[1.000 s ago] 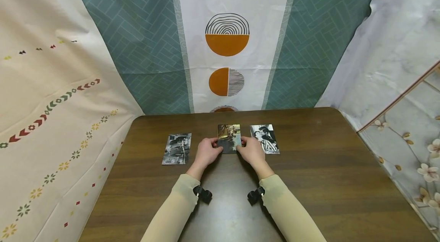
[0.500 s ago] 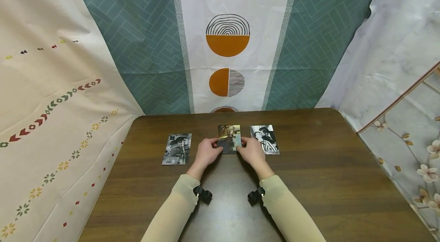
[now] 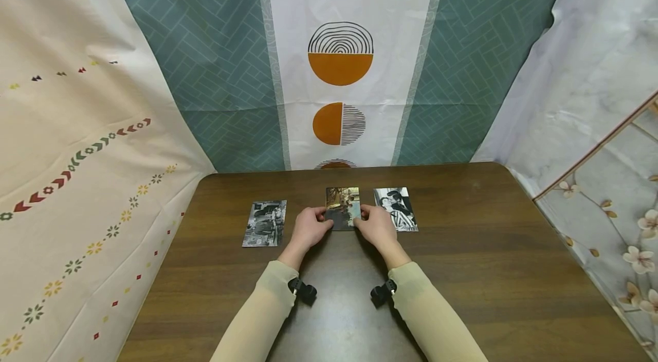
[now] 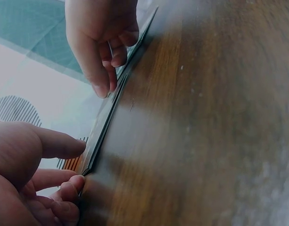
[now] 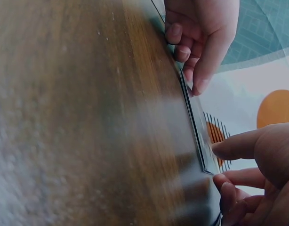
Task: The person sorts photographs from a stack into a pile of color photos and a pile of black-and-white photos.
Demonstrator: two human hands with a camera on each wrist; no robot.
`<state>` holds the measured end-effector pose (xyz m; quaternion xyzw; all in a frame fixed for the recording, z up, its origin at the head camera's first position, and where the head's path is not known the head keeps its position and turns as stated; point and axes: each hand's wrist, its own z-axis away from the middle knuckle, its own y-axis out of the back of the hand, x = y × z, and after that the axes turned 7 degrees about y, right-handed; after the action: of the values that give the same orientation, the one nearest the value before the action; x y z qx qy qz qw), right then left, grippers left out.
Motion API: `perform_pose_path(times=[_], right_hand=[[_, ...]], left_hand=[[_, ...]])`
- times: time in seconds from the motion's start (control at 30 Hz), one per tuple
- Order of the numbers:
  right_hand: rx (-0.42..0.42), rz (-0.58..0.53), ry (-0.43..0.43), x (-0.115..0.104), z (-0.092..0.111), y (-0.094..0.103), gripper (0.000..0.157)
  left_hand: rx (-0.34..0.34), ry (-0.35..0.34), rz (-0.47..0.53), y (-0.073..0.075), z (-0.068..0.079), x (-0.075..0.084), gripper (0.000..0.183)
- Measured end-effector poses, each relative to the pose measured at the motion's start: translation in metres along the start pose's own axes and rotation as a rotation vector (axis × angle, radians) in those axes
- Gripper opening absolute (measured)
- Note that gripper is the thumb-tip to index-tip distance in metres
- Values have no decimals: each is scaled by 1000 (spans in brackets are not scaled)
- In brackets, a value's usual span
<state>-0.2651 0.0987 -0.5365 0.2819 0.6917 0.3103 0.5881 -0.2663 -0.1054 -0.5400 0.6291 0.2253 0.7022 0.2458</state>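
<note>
A colour photo card (image 3: 342, 205) lies flat at the middle of the table's far part, between my hands. My left hand (image 3: 309, 227) holds its left edge near the lower corner, thumb on top and fingers at the side. On the opposite edge, my right hand (image 3: 377, 227) holds it the same way. Seen edge-on in the left wrist view, the photo card (image 4: 107, 122) shows doubled dark lines along its near side; I cannot tell whether it is one card or more. The photo card (image 5: 194, 122) also appears edge-on in the right wrist view.
A black-and-white photo (image 3: 264, 224) lies to the left, slightly tilted. Another black-and-white photo (image 3: 398, 209) sits close on the right, partly behind my right hand. The brown wooden table (image 3: 462, 270) has rounded far corners and meets a patterned curtain (image 3: 216, 65).
</note>
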Motion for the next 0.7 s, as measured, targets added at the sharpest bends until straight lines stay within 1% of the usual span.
perform_pose_path(times=[0.13,0.23,0.4,0.47,0.6,0.7], right_hand=[[-3,-12,-8,0,-1,0,49],[-3,-11,-12,0,-1,0,48],[18,-15,-8,-2,0,-2,41],[30,-31,-8,-4,0,-2,42],[38,-84,-15,-10,1,-4,48],[45,-120,2,-17,2,-7,47]], left_hand=[[2,-9,12,2,0,-1,47],[0,-10,18,2,0,-2,47],[7,-14,49,2,1,-4,45],[13,-22,67,3,3,-5,44],[18,-35,96,7,8,-6,40],[26,-33,105,14,11,-9,39]])
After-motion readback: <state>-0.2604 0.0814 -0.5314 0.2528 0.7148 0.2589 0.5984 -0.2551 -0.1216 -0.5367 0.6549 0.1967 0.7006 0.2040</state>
